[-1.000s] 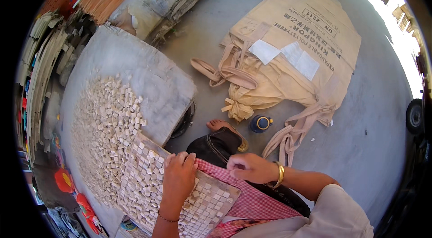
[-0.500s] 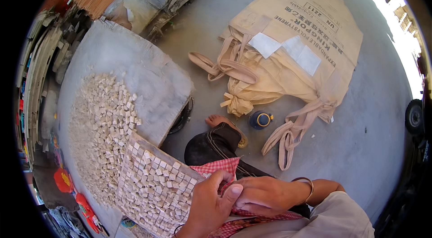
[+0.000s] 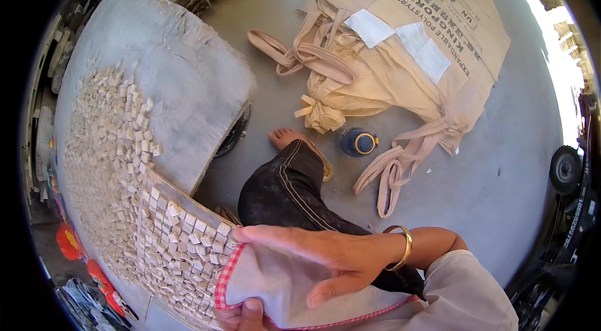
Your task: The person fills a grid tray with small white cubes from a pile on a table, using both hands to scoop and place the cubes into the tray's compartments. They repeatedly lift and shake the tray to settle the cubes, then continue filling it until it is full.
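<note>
Since the earlier frame the hands have moved apart, and the cloth [image 3: 285,290] now shows its pale side at lower centre, stretching rightward. The left hand [image 3: 243,317] pinches its lower-left edge; the right hand [image 3: 325,256], open, spans its top, fingertips nearest the tray [image 3: 195,203]. Small blocks [image 3: 181,234] fill the tray, just left. The tied sack [image 3: 394,77], upper right, hides its contents.
</note>
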`<action>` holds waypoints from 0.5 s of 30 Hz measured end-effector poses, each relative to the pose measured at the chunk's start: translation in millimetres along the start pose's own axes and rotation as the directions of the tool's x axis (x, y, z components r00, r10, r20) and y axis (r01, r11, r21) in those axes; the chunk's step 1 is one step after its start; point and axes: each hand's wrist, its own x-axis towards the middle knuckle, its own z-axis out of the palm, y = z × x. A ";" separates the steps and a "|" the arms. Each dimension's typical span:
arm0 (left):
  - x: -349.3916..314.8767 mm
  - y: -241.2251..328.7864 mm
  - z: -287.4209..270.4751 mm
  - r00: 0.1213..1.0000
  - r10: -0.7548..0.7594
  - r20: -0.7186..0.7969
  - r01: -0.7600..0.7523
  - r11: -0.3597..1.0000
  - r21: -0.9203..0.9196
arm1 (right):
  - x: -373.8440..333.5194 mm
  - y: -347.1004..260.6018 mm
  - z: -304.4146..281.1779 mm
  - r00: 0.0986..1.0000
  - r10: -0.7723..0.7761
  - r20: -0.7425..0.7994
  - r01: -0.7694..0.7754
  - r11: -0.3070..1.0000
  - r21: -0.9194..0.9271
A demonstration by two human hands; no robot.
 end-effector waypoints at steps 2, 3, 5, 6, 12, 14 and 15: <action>-5.9 1.9 -11.4 0.997 0.061 -0.053 -0.052 0.985 0.166 | 19.9 3.6 6.6 0.995 -0.072 0.068 0.068 0.996 0.062; -8.0 2.2 -21.9 0.992 0.117 -0.046 -0.104 0.969 0.225 | 28.5 1.6 -0.1 0.977 -0.033 0.212 0.037 0.999 -0.016; -26.5 1.7 -73.4 0.990 0.128 0.056 -0.137 0.812 0.568 | 48.8 3.0 -11.9 0.867 0.063 0.495 0.020 0.987 -0.161; -26.3 2.3 -80.4 0.964 0.234 0.123 -0.264 0.822 0.504 | 46.7 -0.6 -11.4 0.930 -0.020 0.367 0.020 1.000 0.004; 10.0 -3.6 -63.9 0.995 0.089 0.035 -0.095 0.918 0.386 | 55.5 11.6 4.8 0.987 -0.146 0.069 0.079 0.809 0.583; 19.5 -6.7 -62.3 0.998 0.050 0.029 -0.057 0.921 0.385 | 60.0 19.4 2.9 0.988 -0.110 0.104 0.013 0.750 0.662; 23.1 -8.0 -61.8 0.999 0.030 0.030 -0.039 0.924 0.380 | 59.7 20.8 2.6 0.990 -0.095 0.106 -0.004 0.725 0.689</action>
